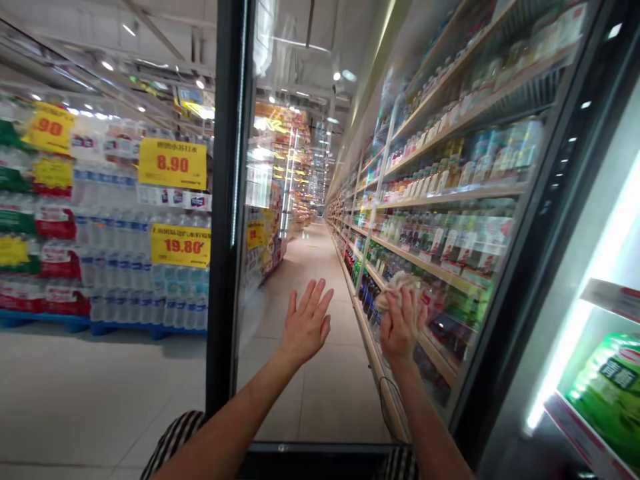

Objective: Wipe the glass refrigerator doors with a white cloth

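Observation:
A glass door [300,393] in a black frame stands open in front of me, and the aisle and shelves show in or through its pane. My left hand [307,323] is at the lower middle of the glass, fingers spread with nothing in them; whether the palm touches the pane I cannot tell. To its right, my right hand [400,327] presses a crumpled pale cloth [401,283] against the glass. The fingers lie over the cloth and hide part of it.
On the left, packs of bottled water [125,253] stand stacked on blue pallets [127,328] under yellow price signs [173,164]. The door's black edge [227,200] rises between them and me. At the right, a lit cooler shelf [590,433] holds a green package [613,387].

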{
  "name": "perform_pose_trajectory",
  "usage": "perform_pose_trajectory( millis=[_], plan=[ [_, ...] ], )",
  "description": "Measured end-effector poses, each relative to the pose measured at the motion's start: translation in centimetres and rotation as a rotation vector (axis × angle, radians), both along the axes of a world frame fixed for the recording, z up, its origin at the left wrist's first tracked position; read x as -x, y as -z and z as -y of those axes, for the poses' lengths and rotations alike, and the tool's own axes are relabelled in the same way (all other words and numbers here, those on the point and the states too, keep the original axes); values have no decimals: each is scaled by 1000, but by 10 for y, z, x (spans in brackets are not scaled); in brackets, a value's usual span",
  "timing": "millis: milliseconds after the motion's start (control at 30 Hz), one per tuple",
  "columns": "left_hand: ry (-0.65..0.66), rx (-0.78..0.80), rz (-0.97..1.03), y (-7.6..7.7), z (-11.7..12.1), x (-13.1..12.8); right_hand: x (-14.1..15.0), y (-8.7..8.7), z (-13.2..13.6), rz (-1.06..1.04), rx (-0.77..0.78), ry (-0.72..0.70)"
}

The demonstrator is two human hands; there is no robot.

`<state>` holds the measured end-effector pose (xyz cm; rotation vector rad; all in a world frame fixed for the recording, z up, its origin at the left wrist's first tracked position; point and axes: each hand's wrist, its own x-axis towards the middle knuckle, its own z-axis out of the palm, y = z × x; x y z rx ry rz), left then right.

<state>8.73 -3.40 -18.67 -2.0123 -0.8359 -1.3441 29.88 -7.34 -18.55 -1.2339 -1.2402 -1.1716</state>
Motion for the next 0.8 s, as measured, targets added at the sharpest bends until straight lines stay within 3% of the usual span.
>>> perform_pose_trajectory(
  millis=[100,200,300,400,533,600,733,800],
  plan=[
    [-7,4,-10,0,0,1,-20,-11,0,-205,-128,47],
    [-6,5,2,1,1,0,-16,-18,0,-312,-178,60],
    [-5,3,13,2,0,-1,2,-8,1,-48,-19,18],
    [-9,6,7,2,0,0,-1,-3,3,159,75,1],
    [-12,8,-4,2,0,0,-24,-20,2,-232,-135,85],
    [-11,10,-7,2,0,0,-20,-25,0,-329,-168,83],
    [-16,11,-15,3,0,1,1,-13,-2,25,29,0],
    [-16,9,-27,2,0,3,-2,-8,0,95,63,4]
  ],
)
